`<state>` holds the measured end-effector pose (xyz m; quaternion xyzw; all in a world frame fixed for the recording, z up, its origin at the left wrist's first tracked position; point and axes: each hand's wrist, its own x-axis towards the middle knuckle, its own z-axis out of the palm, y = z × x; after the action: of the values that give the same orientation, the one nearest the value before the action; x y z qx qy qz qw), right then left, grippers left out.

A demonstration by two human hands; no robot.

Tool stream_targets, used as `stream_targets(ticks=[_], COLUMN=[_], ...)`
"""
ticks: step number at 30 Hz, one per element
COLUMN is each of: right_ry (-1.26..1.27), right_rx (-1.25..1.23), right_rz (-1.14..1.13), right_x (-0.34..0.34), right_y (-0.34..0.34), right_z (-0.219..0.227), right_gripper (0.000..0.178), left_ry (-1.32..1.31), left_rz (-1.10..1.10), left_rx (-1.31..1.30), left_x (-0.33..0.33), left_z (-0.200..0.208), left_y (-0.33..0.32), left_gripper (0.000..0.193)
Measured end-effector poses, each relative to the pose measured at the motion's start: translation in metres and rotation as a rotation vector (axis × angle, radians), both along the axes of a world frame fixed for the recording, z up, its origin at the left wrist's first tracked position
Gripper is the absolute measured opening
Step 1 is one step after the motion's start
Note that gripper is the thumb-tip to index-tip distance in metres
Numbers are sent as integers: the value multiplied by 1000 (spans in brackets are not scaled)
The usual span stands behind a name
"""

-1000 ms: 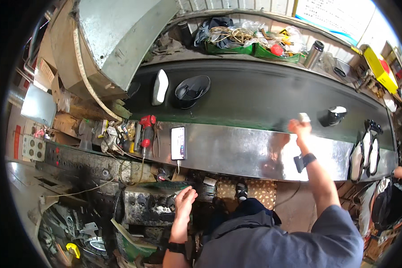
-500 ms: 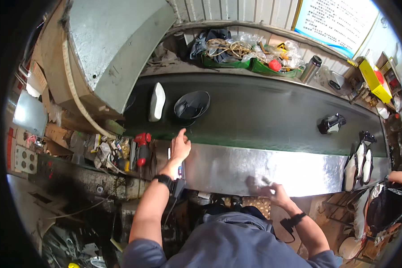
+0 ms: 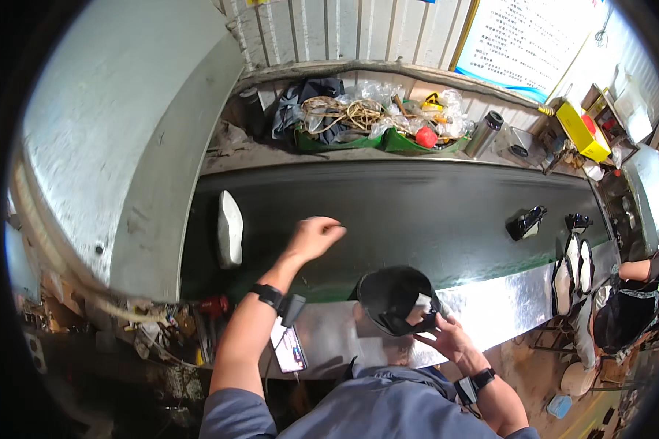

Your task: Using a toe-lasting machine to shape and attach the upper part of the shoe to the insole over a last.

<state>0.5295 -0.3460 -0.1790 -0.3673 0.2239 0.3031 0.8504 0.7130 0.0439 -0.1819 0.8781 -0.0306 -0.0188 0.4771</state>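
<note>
My right hand grips the near right rim of a black, bowl-shaped container, tilted over the metal ledge. A small whitish patch shows inside it; I cannot make out what it is. Over the dark conveyor belt hovers my left hand, fingers curled together, with nothing visible in them. To its left on the belt lies a white shoe-shaped piece. Farther right sits a glossy black shoe.
Shoe pieces lie at the ledge's right end, near another person's arm. A lit phone rests on the metal ledge. Green bins and a steel flask stand behind the belt; a large metal housing covers its left end.
The black container has left the belt and is now in my right hand near my body. My left hand has moved up and right, its fingers curling. The view has shifted.
</note>
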Motion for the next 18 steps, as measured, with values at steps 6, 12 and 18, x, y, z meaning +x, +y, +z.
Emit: stream_targets(ticks=[6,12,18], right_ry=[92,83,-105], right_rx=[10,-44,-37], right_rz=[-147,-38,-34], right_x=[-15,-15,-29], right_y=[-24,-25,-44], right_z=[-14,2,-6], right_gripper=[55,48,47], left_ry=[445,442,-61], left_rz=[866,904,434], left_rx=[481,506,866], left_x=[-38,-81,-128], left_z=[-115,-123,-23], left_y=[204,203,81], left_gripper=[106,114,75])
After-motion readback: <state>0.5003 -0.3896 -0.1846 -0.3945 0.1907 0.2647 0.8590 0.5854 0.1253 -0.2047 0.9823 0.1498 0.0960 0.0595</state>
